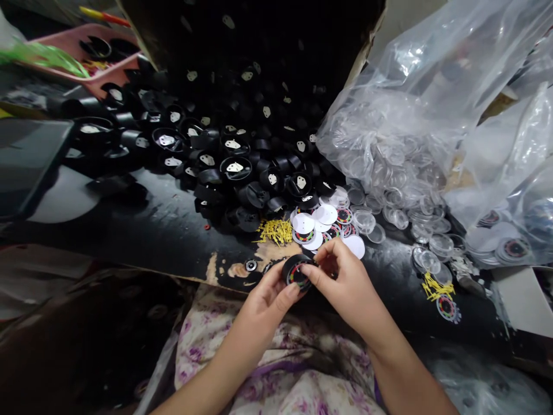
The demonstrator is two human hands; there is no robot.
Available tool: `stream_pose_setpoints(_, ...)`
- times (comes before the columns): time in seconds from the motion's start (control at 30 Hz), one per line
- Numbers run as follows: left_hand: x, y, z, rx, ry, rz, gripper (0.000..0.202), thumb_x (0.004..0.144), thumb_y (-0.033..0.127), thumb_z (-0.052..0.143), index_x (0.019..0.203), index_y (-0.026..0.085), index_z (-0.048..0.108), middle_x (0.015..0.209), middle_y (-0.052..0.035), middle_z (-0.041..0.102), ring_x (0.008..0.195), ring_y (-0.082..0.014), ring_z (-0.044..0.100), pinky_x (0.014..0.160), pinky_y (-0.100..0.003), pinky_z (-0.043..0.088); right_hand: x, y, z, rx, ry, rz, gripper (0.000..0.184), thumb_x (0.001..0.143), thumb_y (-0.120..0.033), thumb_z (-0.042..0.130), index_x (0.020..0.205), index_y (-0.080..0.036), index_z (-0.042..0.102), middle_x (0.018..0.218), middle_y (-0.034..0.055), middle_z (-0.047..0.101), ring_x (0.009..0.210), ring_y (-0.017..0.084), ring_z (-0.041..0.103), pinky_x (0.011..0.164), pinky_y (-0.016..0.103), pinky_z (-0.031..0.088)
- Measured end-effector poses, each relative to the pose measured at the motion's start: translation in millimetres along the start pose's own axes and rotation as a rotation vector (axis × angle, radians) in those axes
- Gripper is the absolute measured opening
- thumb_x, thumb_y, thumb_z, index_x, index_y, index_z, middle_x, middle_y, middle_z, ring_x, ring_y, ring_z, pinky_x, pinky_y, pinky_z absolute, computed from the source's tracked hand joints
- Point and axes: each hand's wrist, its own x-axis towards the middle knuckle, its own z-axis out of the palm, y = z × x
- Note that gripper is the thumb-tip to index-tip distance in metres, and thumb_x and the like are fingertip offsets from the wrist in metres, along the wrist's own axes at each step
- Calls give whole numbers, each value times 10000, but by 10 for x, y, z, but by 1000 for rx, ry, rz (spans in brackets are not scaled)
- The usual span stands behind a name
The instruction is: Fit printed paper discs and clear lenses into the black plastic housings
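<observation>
Bench paint is black and somewhat glossy, with pale patches of bare brown wood along the front edge, close to where the person sits. A heap of black cups, many with pale perforated plates inside, covers the middle and runs back into a dark, box-like space. Behind it on the left stands a pink basket; on the right, a clear plastic bag drapes over a spread of clear discs. Light glints off the plastic, while the area below the bench on the left lies in deep shadow.

Just above the lap's floral cloth, at the bench's front edge, a black cup with a dial is held between both hands. The left hand pinches its near left side between thumb and fingers; the right hand has its thumb against the dial and its fingers bent at the rim. Beyond them sit yellow pointers and a pile of discs, some white, others printed. The printed ones carry red, yellow and green bands on black; their finer markings are too small to read.
</observation>
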Motion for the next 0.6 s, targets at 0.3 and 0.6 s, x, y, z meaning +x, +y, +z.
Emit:
stream_pose_setpoints(0.3, -78, 219, -296, 284, 213, 64, 293, 795, 351, 718, 1070, 251, 707, 1049, -26, 734, 1013, -218, 662, 897, -273, 523, 158, -76, 169, -274, -136, -194, 90, 919, -219, 544, 893, -192, 626, 848, 14, 669, 775, 152, 594, 715, 283, 427)
stream_pose_setpoints(0.6, -105, 334, -379, -86, 340, 95, 252, 787, 287, 733, 1018, 207, 670, 1057, -58, 735, 1099, -261, 651, 925, -377, 548, 585, -255, 535, -1045, -61, -393, 150, 913, -157, 482, 904, -113, 625, 890, 140, 671, 852, 288, 598, 768, 429, 369)
